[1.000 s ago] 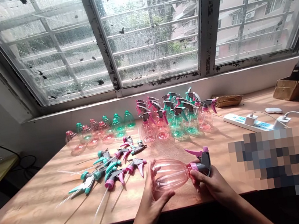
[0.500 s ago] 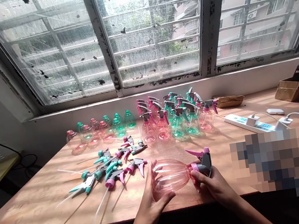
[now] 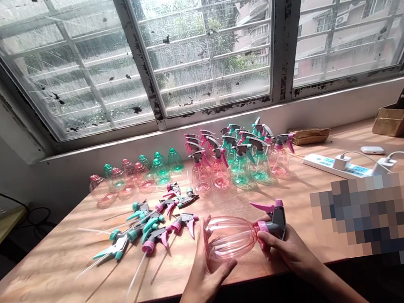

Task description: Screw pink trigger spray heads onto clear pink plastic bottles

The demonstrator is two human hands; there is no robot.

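Observation:
I hold a clear pink spray bottle (image 3: pixel 232 235) on its side above the near edge of the wooden table (image 3: pixel 53 272). My left hand (image 3: pixel 206 274) cups its round base, fingers wrapped around it. My right hand (image 3: pixel 287 250) grips the pink collar and grey-pink trigger head (image 3: pixel 273 216) at the neck. A pile of loose trigger heads (image 3: pixel 148 224) with long dip tubes lies to the left of my hands.
Several assembled pink and green spray bottles (image 3: pixel 236 159) stand near the window sill. Several capless bottles (image 3: pixel 137 173) stand to their left. A white power strip (image 3: pixel 339 162) with cables lies at right, a cardboard box (image 3: pixel 396 119) behind it. A blurred patch covers the right front.
The bottle and both hands have stayed nearly in place; my right fingers shifted slightly on the collar. The view has tilted a little.

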